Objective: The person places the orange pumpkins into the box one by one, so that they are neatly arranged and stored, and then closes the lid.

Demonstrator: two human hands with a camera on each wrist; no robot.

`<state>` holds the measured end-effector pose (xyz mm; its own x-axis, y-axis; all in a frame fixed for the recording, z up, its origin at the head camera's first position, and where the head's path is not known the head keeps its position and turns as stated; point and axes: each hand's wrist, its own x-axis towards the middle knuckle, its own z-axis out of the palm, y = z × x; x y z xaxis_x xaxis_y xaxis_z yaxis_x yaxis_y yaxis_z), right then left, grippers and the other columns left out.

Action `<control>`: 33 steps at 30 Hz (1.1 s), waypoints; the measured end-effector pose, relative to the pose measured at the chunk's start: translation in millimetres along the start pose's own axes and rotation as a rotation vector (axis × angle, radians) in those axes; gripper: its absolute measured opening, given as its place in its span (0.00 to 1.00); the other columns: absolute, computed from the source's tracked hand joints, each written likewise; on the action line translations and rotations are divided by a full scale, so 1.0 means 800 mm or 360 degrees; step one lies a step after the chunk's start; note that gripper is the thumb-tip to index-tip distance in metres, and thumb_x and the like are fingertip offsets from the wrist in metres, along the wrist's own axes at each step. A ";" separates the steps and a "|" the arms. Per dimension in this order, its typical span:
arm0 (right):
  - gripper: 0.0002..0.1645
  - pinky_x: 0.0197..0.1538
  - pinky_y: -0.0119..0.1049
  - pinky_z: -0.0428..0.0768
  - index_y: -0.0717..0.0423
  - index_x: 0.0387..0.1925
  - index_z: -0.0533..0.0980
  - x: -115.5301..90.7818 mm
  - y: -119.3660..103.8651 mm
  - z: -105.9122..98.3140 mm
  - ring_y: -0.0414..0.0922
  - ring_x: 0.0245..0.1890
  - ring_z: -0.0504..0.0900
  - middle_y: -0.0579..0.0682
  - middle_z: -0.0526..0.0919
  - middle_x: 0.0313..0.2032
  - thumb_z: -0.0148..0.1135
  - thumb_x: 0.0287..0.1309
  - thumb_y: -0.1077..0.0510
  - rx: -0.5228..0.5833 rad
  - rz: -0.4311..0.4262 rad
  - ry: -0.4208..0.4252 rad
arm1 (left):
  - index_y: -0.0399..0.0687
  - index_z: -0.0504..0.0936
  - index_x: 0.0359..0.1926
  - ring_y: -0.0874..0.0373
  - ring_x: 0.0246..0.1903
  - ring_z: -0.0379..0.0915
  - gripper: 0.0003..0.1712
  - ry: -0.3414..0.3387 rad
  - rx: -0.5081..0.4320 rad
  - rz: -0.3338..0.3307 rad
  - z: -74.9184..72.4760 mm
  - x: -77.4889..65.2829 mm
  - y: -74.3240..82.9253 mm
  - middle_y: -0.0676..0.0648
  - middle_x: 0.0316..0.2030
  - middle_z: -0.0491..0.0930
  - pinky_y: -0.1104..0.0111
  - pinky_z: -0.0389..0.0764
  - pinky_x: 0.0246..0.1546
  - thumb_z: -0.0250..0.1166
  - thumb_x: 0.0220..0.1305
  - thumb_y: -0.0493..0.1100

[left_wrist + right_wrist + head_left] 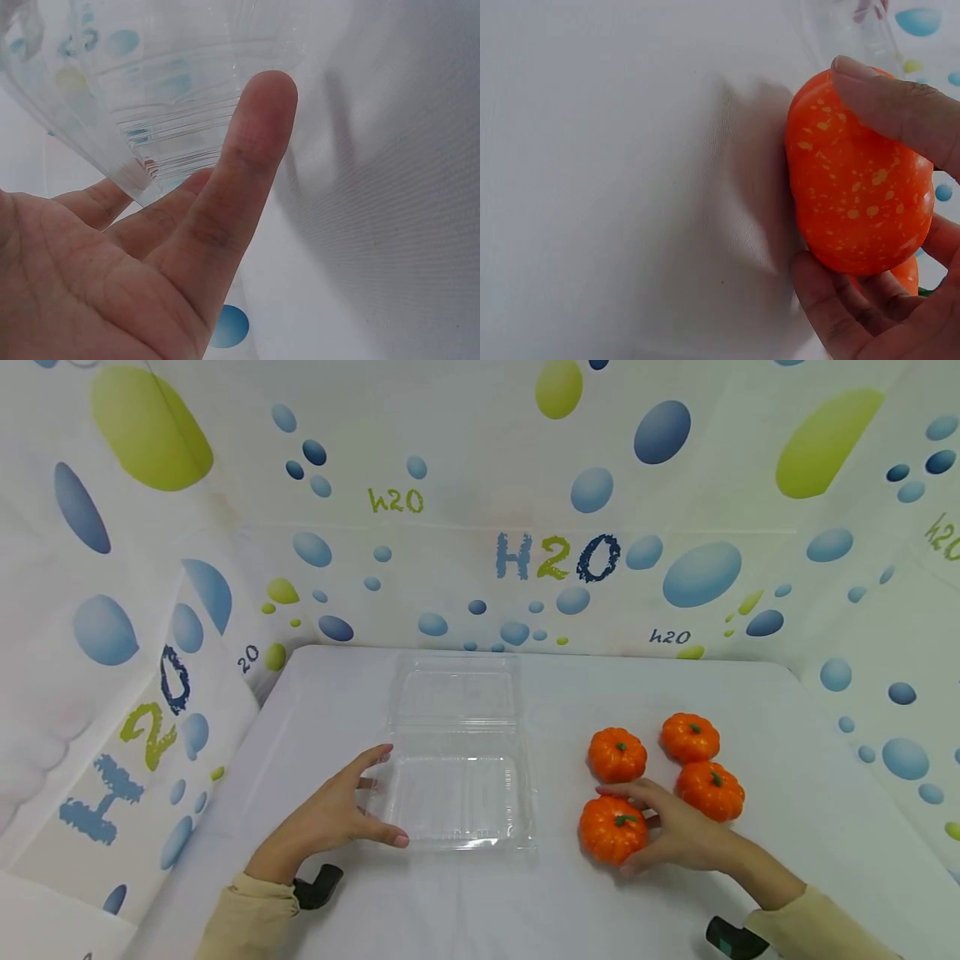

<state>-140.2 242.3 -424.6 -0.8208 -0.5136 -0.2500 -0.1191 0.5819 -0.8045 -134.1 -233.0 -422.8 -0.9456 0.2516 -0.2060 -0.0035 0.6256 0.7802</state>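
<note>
A clear plastic clamshell container [450, 797] lies on the table with its lid [457, 692] folded back away from me. My left hand [333, 814] is at its left side, thumb by the near corner and fingers spread along the wall; the left wrist view shows the thumb [262, 112] straight against the plastic. To the right of the container, my right hand [678, 833] holds a small orange pumpkin [606, 832] with a green stem. In the right wrist view, thumb and fingers span opposite sides of this pumpkin [859, 180], which has pale specks.
Three more pumpkins lie close by: one [617, 755] just behind the held one, another [690, 737] at the back right, and a third [710, 791] beyond my right hand. A white cloth covers the table [330, 693]. A patterned curtain [465, 468] surrounds its far side.
</note>
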 end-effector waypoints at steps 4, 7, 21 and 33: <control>0.52 0.54 0.34 0.79 0.46 0.74 0.66 0.001 0.001 0.002 0.57 0.62 0.70 0.56 0.67 0.68 0.81 0.47 0.52 0.0020 -0.0033 -0.0029 | 0.51 0.52 0.79 0.33 0.66 0.64 0.74 0.0006 -0.0015 -0.0018 0.000 0.000 0.000 0.39 0.75 0.57 0.43 0.78 0.53 0.88 0.34 0.57; 0.52 0.54 0.33 0.79 0.52 0.74 0.65 0.002 -0.001 0.003 0.57 0.61 0.71 0.55 0.70 0.67 0.80 0.49 0.52 0.0059 -0.0068 -0.0036 | 0.52 0.52 0.79 0.33 0.65 0.65 0.74 0.0010 -0.0022 -0.0021 0.000 0.001 -0.001 0.39 0.74 0.57 0.43 0.78 0.52 0.88 0.34 0.57; 0.39 0.62 0.43 0.76 0.58 0.69 0.64 0.006 -0.032 0.001 0.57 0.68 0.67 0.57 0.70 0.67 0.70 0.61 0.53 0.0472 0.0081 -0.0068 | 0.53 0.52 0.79 0.34 0.64 0.66 0.74 0.0000 -0.0048 -0.0008 0.000 0.001 -0.002 0.39 0.75 0.56 0.45 0.79 0.52 0.88 0.34 0.55; 0.39 0.59 0.44 0.79 0.64 0.72 0.63 0.018 -0.056 0.011 0.55 0.63 0.75 0.59 0.67 0.70 0.64 0.64 0.55 0.0761 0.0000 -0.0187 | 0.52 0.52 0.79 0.36 0.61 0.70 0.75 0.0004 -0.0059 -0.0029 0.000 0.001 0.001 0.40 0.74 0.57 0.46 0.80 0.50 0.89 0.32 0.55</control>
<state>-141.7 203.0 -397.1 -0.7491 -0.5971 -0.2870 0.1733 0.2416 -0.9548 -134.7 -232.5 -422.2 -0.9461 0.2388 -0.2188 -0.0326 0.6020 0.7978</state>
